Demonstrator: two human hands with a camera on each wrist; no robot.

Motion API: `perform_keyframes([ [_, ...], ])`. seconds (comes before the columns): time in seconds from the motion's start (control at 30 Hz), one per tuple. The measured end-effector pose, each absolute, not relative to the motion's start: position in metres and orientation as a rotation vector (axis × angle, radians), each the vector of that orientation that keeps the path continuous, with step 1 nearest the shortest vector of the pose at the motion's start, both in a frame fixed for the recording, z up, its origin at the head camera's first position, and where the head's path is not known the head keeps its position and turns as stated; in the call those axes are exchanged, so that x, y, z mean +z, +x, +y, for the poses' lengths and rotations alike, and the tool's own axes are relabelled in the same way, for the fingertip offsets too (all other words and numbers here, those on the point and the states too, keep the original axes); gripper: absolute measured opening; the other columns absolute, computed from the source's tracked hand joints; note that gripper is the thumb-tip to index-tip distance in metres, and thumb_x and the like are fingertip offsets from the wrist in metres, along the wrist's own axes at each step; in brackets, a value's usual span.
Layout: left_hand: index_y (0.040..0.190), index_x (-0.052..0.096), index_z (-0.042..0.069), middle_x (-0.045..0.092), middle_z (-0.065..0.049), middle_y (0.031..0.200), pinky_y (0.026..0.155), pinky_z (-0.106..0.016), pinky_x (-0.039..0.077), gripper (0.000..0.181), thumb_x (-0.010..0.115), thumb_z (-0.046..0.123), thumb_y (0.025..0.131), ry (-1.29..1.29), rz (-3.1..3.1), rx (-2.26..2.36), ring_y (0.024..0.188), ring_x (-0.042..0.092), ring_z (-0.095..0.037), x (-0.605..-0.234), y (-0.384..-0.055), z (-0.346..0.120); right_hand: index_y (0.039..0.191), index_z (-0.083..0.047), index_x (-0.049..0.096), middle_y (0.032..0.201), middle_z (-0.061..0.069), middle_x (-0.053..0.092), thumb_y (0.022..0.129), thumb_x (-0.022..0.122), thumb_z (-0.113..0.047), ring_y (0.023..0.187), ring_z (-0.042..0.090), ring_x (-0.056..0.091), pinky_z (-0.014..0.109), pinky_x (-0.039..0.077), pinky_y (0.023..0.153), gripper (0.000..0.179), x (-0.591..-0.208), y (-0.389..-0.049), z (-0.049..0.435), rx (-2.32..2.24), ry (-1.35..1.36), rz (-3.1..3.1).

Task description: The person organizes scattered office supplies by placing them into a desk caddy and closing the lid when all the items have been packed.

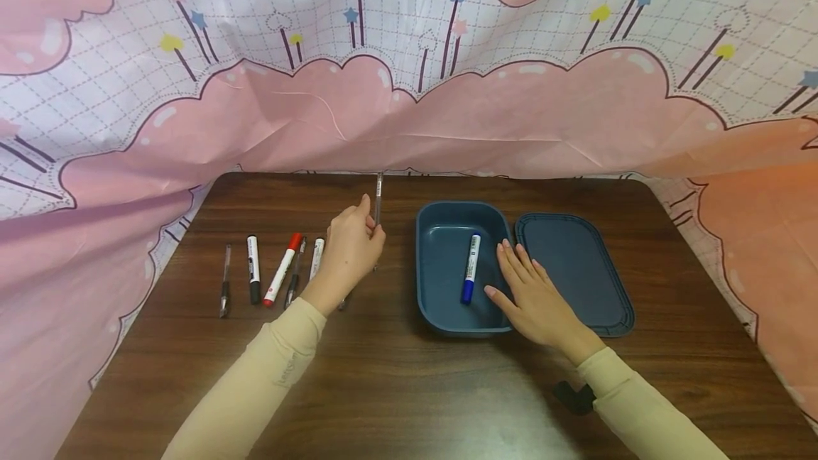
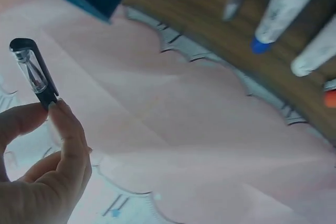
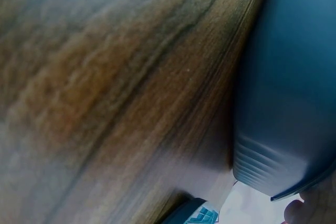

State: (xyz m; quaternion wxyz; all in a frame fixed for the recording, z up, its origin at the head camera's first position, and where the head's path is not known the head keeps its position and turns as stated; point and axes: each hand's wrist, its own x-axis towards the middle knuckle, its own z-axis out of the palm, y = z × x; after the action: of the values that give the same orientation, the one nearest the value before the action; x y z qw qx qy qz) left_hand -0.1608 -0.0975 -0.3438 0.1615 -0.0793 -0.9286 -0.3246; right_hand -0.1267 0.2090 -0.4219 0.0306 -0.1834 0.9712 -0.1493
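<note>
My left hand (image 1: pixel 350 243) pinches a gel pen (image 1: pixel 379 197) between thumb and fingertips, left of the blue-grey box (image 1: pixel 427 314). In the left wrist view the pen's dark cap (image 2: pixel 47 97) and clear end rise above the fingertips. A blue-capped marker (image 1: pixel 471 268) lies inside the box. Flat, with straight fingers, my right hand (image 1: pixel 540 300) lies over the box's right rim. The right wrist view shows the box's outer wall (image 3: pixel 289 87), with part of a finger (image 3: pixel 315 205) at its corner.
Left on the table are a gel pen (image 1: pixel 225 282), a black-capped marker (image 1: pixel 253 268), a red marker (image 1: pixel 282 270), another dark pen (image 1: pixel 295 275) and a white marker (image 1: pixel 317 255) partly behind the left hand. The box's lid (image 1: pixel 575 275) lies right of the box. A patterned cloth (image 1: pixel 409 126) hangs behind.
</note>
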Motion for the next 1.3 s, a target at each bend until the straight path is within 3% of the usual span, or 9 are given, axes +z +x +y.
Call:
perform_keyframes([
  [0.5, 0.137, 0.047, -0.008, 0.064, -0.012, 0.088, 0.069, -0.025, 0.058, 0.054, 0.063, 0.005, 0.088, -0.355, -2.599, -1.048, 0.078, 0.069, -0.018, -0.308, -0.159, -0.053, 0.156, -0.010, 0.006, 0.164, 0.007, 0.001, 0.099, 0.036, -0.056, 0.152, 0.031, -0.001, 0.057, 0.009, 0.120, 0.079, -0.422, -0.126, 0.209, -0.461, -0.557, 2.996],
  [0.93, 0.137, 0.047, -0.009, 0.062, -0.010, 0.085, 0.062, -0.014, 0.053, 0.052, 0.063, 0.006, 0.089, -0.400, -2.672, -1.088, 0.073, 0.066, -0.014, -0.329, -0.165, -0.018, 0.156, -0.009, 0.008, 0.164, 0.007, 0.002, 0.099, 0.035, -0.057, 0.152, 0.031, 0.000, 0.059, 0.011, 0.119, 0.078, -0.423, -0.126, 0.209, -0.435, -0.562, 3.008],
  [1.17, 0.138, 0.046, -0.008, 0.061, -0.009, 0.085, 0.059, -0.016, 0.050, 0.053, 0.062, 0.009, 0.090, -0.384, -2.774, -1.080, 0.069, 0.059, -0.011, -0.350, -0.169, -0.001, 0.156, -0.009, 0.007, 0.164, 0.008, 0.002, 0.100, 0.035, -0.056, 0.152, 0.031, -0.001, 0.058, 0.010, 0.119, 0.078, -0.421, -0.127, 0.209, -0.445, -0.555, 3.000],
  [1.3, 0.139, 0.046, -0.006, 0.064, -0.012, 0.094, 0.064, -0.021, 0.055, 0.053, 0.061, 0.011, 0.091, -0.353, -2.856, -1.045, 0.076, 0.062, -0.016, -0.365, -0.172, 0.008, 0.156, -0.009, 0.008, 0.164, 0.008, 0.003, 0.099, 0.035, -0.056, 0.152, 0.031, 0.000, 0.059, 0.011, 0.119, 0.078, -0.421, -0.127, 0.209, -0.434, -0.555, 3.004],
])
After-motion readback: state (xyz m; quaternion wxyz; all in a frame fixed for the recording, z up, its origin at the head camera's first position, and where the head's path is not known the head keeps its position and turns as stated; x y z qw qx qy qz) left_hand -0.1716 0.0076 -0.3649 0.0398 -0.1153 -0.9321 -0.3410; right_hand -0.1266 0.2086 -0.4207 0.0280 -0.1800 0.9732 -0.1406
